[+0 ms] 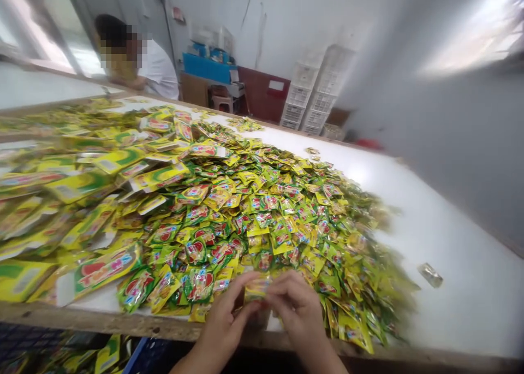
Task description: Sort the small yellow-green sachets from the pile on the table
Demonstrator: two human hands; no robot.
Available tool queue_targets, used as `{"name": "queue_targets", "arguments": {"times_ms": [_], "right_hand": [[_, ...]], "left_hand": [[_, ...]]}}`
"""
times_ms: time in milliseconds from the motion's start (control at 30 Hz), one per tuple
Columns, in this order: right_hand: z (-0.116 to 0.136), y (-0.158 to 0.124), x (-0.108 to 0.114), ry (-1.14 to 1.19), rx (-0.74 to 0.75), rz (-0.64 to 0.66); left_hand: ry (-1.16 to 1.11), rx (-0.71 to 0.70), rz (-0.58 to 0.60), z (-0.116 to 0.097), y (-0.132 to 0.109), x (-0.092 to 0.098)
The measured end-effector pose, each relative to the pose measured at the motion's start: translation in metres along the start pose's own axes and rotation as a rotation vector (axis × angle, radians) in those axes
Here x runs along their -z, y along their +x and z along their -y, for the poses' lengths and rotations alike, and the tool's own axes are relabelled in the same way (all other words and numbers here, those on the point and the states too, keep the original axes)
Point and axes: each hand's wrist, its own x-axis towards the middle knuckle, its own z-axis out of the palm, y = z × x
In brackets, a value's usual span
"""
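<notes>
At the table's near edge, my left hand (pixel 229 314) and my right hand (pixel 297 308) are close together. Between their fingers is a small yellow carton (pixel 257 289), blurred and partly covered by the thumbs. My left thumb and forefinger clasp one side of it; the right fingertips are pinched at its other side. Just beyond my hands spreads a big heap of shiny yellow-green candy packets (pixel 262 221) with red fruit prints. Several long printed cartons (pixel 106 270), some with white end flaps showing, lie flattened or piled to the left.
A wooden rim (pixel 135 322) edges the white table (pixel 442 254). One lone packet (pixel 430 274) lies to the right. Below the left edge is a blue crate (pixel 139 355) with packages inside. Another person (pixel 159 68) sits across the table; white crates (pixel 298 93) are stacked by the wall.
</notes>
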Motion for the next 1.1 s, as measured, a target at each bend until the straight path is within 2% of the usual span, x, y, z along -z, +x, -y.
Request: {"name": "queue_targets", "arguments": {"times_ms": [100,167,267,433,633,900,1100], "right_hand": [[0.005,0.0,-0.001,-0.079,0.079,0.083],[0.007,0.001,0.001,-0.091,0.048,0.118],[0.005,0.002,0.005,-0.099,-0.015,0.11],[-0.002,0.006,0.011,-0.111,-0.068,0.062],[0.0,0.013,0.017,-0.283,0.042,0.094],[0.02,0.031,0.006,-0.321,0.086,0.418],[0.023,0.042,0.008,-0.253,-0.004,0.475]], "left_hand": [[0.0,-0.055,0.013,0.0,0.0,-0.001],[-0.082,-0.042,-0.016,-0.003,0.0,-0.002],[-0.271,0.052,-0.084,-0.005,0.0,-0.001],[-0.367,0.156,-0.033,-0.004,-0.001,0.005],[-0.362,0.186,-0.039,-0.006,-0.002,0.002],[-0.329,0.168,-0.019,-0.002,-0.002,0.002],[-0.366,0.181,-0.018,-0.007,-0.001,0.002]]}}
